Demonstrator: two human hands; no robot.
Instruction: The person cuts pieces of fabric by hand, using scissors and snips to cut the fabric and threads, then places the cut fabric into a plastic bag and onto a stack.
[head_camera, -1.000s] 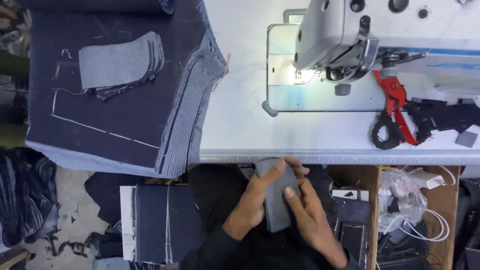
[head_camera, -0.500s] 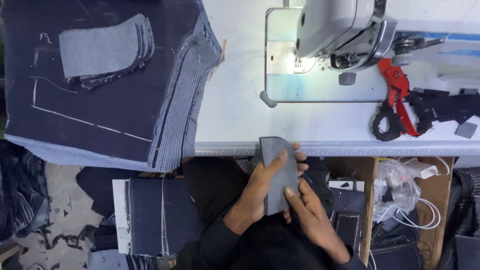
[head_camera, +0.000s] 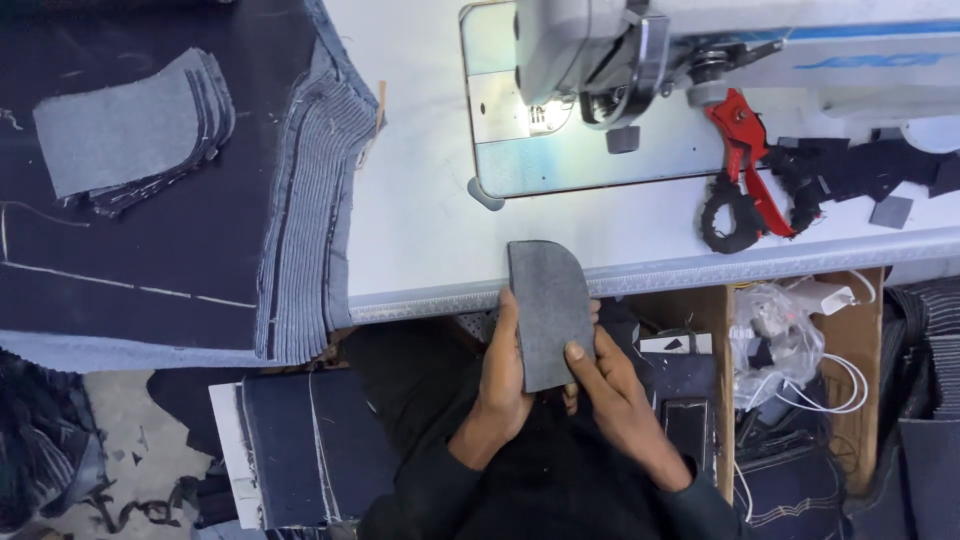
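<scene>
Both hands hold one small dark grey denim piece (head_camera: 547, 305) with a rounded top, upright at the front edge of the white sewing table (head_camera: 420, 230). My left hand (head_camera: 503, 375) grips its left side from behind. My right hand (head_camera: 612, 395) pinches its lower right edge with the thumb on the face. The piece's top overlaps the table edge, just below the sewing machine (head_camera: 640, 50) and its metal bed plate (head_camera: 560, 150).
A thick stack of dark denim panels (head_camera: 170, 250) lies at the left, with a small pile of lighter grey pocket pieces (head_camera: 130, 135) on it. Red-handled scissors (head_camera: 745, 170) and dark scraps (head_camera: 860, 175) lie at the right. More denim pieces (head_camera: 310, 440) sit below the table.
Both hands have lifted the denim piece from my lap up to the table's front edge. It now stands more upright and overlaps the edge.
</scene>
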